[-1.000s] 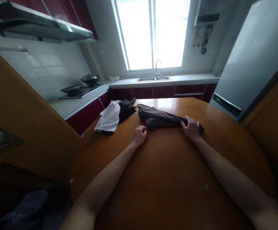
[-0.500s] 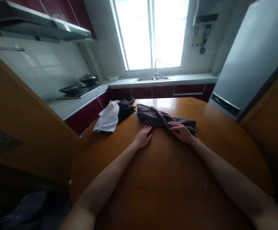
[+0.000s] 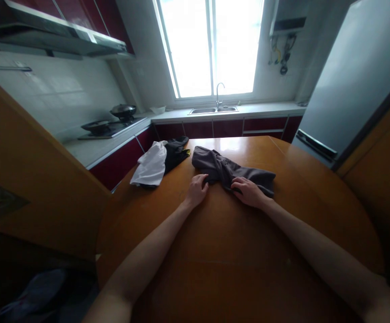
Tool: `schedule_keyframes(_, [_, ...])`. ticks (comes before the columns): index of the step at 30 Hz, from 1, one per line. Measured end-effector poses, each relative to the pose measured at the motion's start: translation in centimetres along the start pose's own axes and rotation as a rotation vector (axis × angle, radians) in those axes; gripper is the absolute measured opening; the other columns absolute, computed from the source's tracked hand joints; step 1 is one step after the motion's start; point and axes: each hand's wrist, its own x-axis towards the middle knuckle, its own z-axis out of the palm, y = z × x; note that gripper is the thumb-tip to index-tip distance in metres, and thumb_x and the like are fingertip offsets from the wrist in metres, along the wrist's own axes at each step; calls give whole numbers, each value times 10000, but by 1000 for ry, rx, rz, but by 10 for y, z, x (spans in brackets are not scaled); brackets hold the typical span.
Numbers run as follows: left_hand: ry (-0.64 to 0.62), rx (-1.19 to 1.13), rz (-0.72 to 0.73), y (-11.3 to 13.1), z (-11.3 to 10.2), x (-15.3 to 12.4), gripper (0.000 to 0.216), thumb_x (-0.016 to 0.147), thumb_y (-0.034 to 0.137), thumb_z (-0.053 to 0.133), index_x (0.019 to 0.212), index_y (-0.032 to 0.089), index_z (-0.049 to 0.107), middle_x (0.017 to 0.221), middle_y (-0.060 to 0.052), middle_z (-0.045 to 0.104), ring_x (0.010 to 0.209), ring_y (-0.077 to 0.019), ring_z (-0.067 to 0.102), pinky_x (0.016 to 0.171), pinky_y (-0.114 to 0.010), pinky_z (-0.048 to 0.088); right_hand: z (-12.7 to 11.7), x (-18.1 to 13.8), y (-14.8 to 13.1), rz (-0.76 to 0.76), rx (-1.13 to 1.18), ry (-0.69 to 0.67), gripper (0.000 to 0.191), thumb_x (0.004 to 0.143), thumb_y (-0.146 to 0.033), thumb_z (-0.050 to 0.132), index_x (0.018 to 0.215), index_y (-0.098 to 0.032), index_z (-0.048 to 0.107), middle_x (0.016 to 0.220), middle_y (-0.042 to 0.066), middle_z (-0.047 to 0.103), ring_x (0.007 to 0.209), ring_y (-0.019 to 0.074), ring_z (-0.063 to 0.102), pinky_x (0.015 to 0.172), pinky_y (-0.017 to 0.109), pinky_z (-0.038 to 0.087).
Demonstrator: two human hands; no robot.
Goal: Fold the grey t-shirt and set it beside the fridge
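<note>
A dark grey garment [image 3: 255,176] lies bunched across the far part of a round wooden table [image 3: 235,251]. My left hand [image 3: 196,189] rests at its near left edge, fingers curled onto the cloth. My right hand [image 3: 247,190] sits on the middle of the garment, fingers bent and gripping a fold. Both forearms stretch forward over the tabletop.
A white cloth [image 3: 150,164] and a black garment [image 3: 176,151] lie at the table's far left edge. Beyond are a counter with a sink [image 3: 213,110], a stove with pans [image 3: 112,123] and a window. A grey fridge [image 3: 352,85] stands at the right.
My right hand slid left along the grey garment, from its right end to its middle, folding the cloth inward. My left hand opened flat, then curled onto the garment's edge.
</note>
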Motion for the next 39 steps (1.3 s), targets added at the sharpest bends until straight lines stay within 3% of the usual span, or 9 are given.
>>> schedule_keyframes(3, [-9, -31, -32, 0, 2, -1, 389, 917, 186, 571, 1304, 189, 606, 1289, -114, 656, 1250, -268, 581, 1115, -476, 452, -4, 4, -16, 63, -88, -54, 187, 929, -156, 583, 985, -212, 752, 1027, 89, 686, 973, 230, 637, 872, 340, 489])
schedule_keyframes(7, [-2, -158, -167, -6, 5, 0, 441, 983, 330, 530, 1404, 196, 523, 1303, -135, 654, 1233, -274, 612, 1084, -484, 469, -2, 2, -52, -32, 7, -157, 256, 993, -190, 502, 919, -213, 746, 912, 54, 662, 818, 168, 626, 743, 268, 451])
schedule_keyframes(15, [54, -315, -284, -13, 2, 3, 708, 959, 600, 540, 1538, 236, 359, 1570, -152, 426, 1416, -296, 467, 1170, -465, 374, 5, -11, -133, -27, 263, -361, 161, 888, -261, 645, 791, -154, 715, 802, 55, 683, 692, 163, 606, 637, 261, 421])
schedule_keyframes(18, [60, -162, -136, -4, -2, 2, 678, 942, 580, 585, 1504, 228, 442, 1556, -146, 431, 1463, -309, 379, 1206, -491, 312, -7, 3, -113, 82, 498, -351, 276, 942, -312, 558, 773, -171, 725, 663, 4, 664, 607, 145, 586, 556, 240, 389])
schedule_keyframes(20, [65, -62, -16, 7, -5, 0, 628, 949, 540, 599, 1490, 245, 478, 1519, -134, 462, 1439, -303, 393, 1203, -492, 317, -12, 15, -80, 233, 553, -165, 268, 941, -285, 533, 817, -174, 743, 707, 11, 703, 655, 155, 625, 582, 234, 423])
schedule_keyframes(23, [11, 38, 125, 27, -9, -6, 551, 948, 488, 627, 1460, 307, 534, 1475, -100, 492, 1393, -295, 429, 1190, -488, 345, -9, 22, -23, 490, 376, 132, 189, 880, -224, 592, 942, -164, 761, 886, 69, 754, 796, 188, 675, 711, 264, 488])
schedule_keyframes(27, [-102, 50, 170, 39, -5, -10, 472, 951, 316, 619, 1422, 314, 585, 1575, -79, 379, 1372, -291, 471, 1162, -482, 411, 6, 12, 25, 572, 163, 137, 330, 822, -257, 692, 1124, -132, 736, 1061, 141, 731, 934, 243, 663, 867, 356, 516])
schedule_keyframes(33, [-173, -58, 145, 29, 3, -9, 589, 871, 58, 485, 1422, 238, 587, 1615, -61, 376, 1443, -263, 436, 1202, -448, 395, 23, 5, 25, 279, 349, 103, 592, 743, -30, 574, 1300, -201, 679, 1235, 91, 705, 1077, 226, 653, 991, 375, 507])
schedule_keyframes(39, [-131, -176, 38, 15, 0, 1, 488, 887, 162, 542, 1368, 168, 624, 1432, -112, 594, 1336, -259, 554, 1173, -441, 425, 25, 6, -6, 274, 629, -8, 510, 754, -38, 525, 1200, -163, 738, 1103, 80, 761, 907, 213, 704, 843, 353, 572])
